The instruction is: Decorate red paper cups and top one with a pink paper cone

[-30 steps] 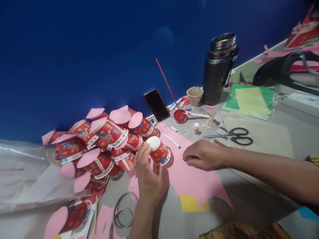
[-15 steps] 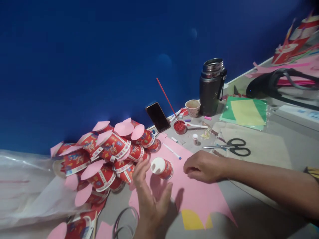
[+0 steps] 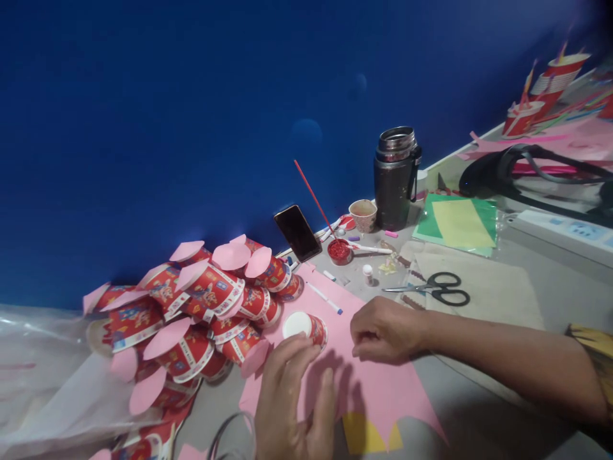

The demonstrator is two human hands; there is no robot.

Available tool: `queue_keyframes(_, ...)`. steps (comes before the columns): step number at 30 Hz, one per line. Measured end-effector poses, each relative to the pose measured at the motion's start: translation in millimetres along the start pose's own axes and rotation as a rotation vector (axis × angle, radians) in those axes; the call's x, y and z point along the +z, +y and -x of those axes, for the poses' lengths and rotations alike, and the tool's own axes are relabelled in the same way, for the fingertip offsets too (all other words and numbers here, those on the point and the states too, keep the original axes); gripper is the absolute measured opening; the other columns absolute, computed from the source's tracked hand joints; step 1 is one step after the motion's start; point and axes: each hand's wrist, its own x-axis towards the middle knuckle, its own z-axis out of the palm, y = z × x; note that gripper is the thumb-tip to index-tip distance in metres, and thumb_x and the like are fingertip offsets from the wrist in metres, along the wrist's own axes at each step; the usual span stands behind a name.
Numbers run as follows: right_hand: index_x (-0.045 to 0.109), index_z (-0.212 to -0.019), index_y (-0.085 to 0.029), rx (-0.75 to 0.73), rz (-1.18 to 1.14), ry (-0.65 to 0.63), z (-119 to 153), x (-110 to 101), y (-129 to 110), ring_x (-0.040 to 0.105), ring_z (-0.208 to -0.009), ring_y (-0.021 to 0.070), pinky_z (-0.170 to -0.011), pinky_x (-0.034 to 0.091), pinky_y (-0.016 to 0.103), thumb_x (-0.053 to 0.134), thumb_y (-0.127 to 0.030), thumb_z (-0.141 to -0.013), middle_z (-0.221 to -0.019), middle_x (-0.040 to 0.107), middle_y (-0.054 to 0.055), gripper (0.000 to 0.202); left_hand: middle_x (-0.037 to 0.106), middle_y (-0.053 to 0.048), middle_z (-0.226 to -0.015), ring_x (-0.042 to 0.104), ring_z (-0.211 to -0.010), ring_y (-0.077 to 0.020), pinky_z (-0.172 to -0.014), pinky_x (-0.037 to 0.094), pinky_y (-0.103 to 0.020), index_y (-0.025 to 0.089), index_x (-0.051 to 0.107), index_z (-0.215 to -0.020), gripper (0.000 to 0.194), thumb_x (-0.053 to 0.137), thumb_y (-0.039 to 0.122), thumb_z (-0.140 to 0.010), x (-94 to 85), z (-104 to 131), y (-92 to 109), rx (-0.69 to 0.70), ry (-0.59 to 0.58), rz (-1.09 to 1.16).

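Palm toward the table, my left hand (image 3: 290, 396) has its fingers apart and holds nothing. Just beyond its fingertips is a small red paper cup (image 3: 318, 332), white base facing up and left; whether they touch I cannot tell. The cup rests on a pink paper sheet (image 3: 383, 396) with scalloped cut edges. My right hand (image 3: 385, 330) lies on the sheet's right side, fingers curled in, and no object shows in it. A white pen with a blue tip (image 3: 324, 298) lies between the cup and the sheet's far edge.
To the left is a pile of red cups with pink paper discs (image 3: 211, 287). Black-handled scissors (image 3: 447, 289) lie beyond my right forearm. Farther back stand a phone (image 3: 297, 233), a small red pot (image 3: 340, 252) and an uncapped dark flask (image 3: 395, 185).
My left hand has turned more palm-down, its fingers now close to the cup. The right hand stays curled on the pink sheet. The view has shifted slightly.
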Motion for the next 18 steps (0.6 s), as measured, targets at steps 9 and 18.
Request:
queue_keyframes(9,0.074,-0.081,-0.019,-0.005,0.021,-0.044,0,-1,0,0.069,-0.070,0.0171,-0.066,0.043,0.027,0.066,-0.023,-0.093,-0.078,0.078,0.004,0.015,0.056,-0.024,-0.140,0.055,-0.130,-0.0435,-0.103,0.048,-0.062,0.019,0.039,-0.157,0.073,0.071,0.036,-0.094,33.5,17,-27,-0.150,-0.092,-0.361)
queue_keyframes(18,0.073,-0.081,-0.020,0.013,-0.009,-0.072,1,-2,-1,0.067,-0.070,0.0171,-0.066,0.042,0.027,0.064,-0.023,-0.094,-0.077,0.076,0.003,0.017,0.048,-0.022,-0.140,0.048,-0.133,-0.0447,-0.113,0.037,-0.066,0.017,0.043,-0.157,0.082,0.078,0.042,-0.087,32.9,22,-48,-0.249,0.005,-0.457)
